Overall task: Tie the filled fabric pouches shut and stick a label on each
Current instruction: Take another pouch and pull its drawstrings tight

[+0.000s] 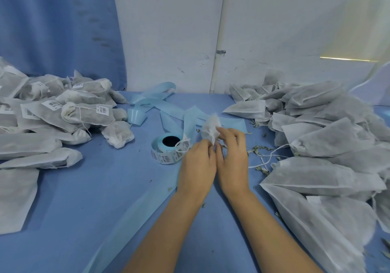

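We count: one label roll (166,152); one pouch (210,129) in two hands, left hand (197,163) and right hand (232,156); two pouch heaps, left heap (52,114) and right heap (327,135), each too dense for us to number; one tangled backing strip (156,102).

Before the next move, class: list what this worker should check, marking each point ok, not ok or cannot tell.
1. Hold on the pouch: left hand and right hand both grip it, ok.
2. Neck of the pouch tied shut: cannot tell, the hands cover it.
3. Sticker on the pouch: not ok, none shows.
4. Reach to the label roll: beside the left hand, ok.
5. Sorting: labelled pile lies apart from unlabelled pile, ok.
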{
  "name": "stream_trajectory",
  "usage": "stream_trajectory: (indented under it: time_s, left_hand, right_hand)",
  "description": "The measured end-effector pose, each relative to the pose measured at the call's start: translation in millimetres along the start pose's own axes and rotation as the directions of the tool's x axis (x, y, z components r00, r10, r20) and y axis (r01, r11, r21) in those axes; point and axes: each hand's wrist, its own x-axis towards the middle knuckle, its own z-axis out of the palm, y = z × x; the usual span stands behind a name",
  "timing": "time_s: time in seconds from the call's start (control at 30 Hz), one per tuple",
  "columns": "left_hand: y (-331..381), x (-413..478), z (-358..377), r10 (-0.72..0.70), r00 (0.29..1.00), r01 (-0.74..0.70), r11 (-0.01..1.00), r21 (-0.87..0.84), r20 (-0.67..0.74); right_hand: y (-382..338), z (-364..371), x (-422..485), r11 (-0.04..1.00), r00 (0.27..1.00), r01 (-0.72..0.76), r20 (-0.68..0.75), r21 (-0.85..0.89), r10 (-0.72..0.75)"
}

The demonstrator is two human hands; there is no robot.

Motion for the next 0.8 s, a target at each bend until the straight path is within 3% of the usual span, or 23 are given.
stream_trajectory:
  time_s: [0.07,0.13,0.23,0.33,0.43,0.6,0.8]
  left_hand:
    - [1.9,0.4,1.0,-0.126,0.991,0.133,0.970,-0.203,0.047]
    - [0.9,3.3,2.4,-0.263,0.960,0.281,0.874,-0.397,0.100]
    - [-0.6,6.1,3.2,-0.320,0.934,0.349,0.736,-0.580,0.157]
    - [-3.5,6.9,3.0,-0.303,0.937,0.344,0.718,-0.605,0.174]
    - [-3.9,4.5,3.2,-0.255,0.948,0.319,0.737,-0.596,0.193]
    - [-6.4,5.5,4.2,-0.251,0.943,0.332,0.749,-0.574,0.218]
    - [-1.9,6.0,4.2,-0.263,0.902,0.427,0.658,-0.620,0.342]
  right_hand:
    - [-5.4,-0.4,-1.0,0.988,0.998,-0.053,0.033,0.148,0.049]
    - [-10.3,0.1,-2.0,0.951,0.990,-0.141,0.031,0.277,0.138]
    - [-8.4,-0.2,-1.4,0.911,0.949,-0.295,-0.021,0.289,0.314]
    - [-5.2,0.4,-0.8,0.834,0.872,-0.490,0.165,0.255,0.461]
    - [-7.5,0.6,1.2,0.725,0.819,-0.573,0.300,0.382,0.488]
    - [-9.9,0.7,5.2,0.601,0.762,-0.642,0.311,0.476,0.568]
    - [-11.3,-2.2,10.0,0.437,0.658,-0.722,0.338,0.537,0.673]
